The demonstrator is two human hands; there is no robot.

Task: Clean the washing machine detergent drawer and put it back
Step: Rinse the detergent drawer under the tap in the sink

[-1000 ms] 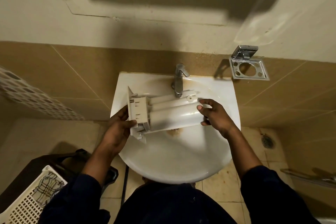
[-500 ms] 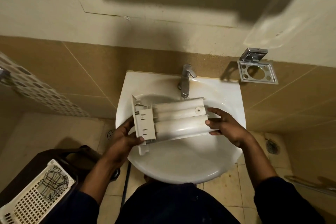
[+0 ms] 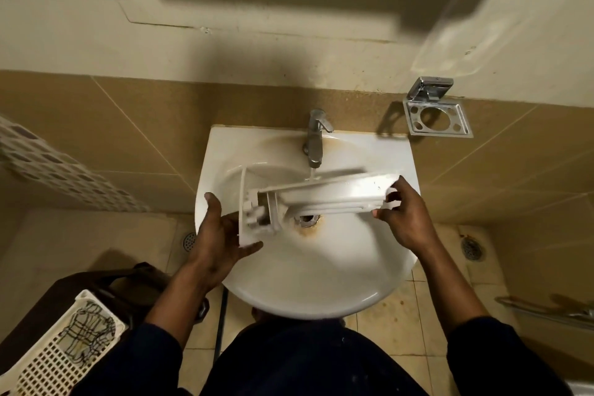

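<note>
White plastic detergent drawer (image 3: 324, 199) under chrome tap (image 3: 314, 138) (water running). Left hand (image 3: 218, 235) spread on front panel, right hand (image 3: 408, 219) pinching right end; turn slowly, flush channels.

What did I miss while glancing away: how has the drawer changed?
The detergent drawer has rolled from underside-up onto its side beneath the tap. The left hand opened its grip to straight fingers against the front panel. The right hand still holds the rear end.
</note>
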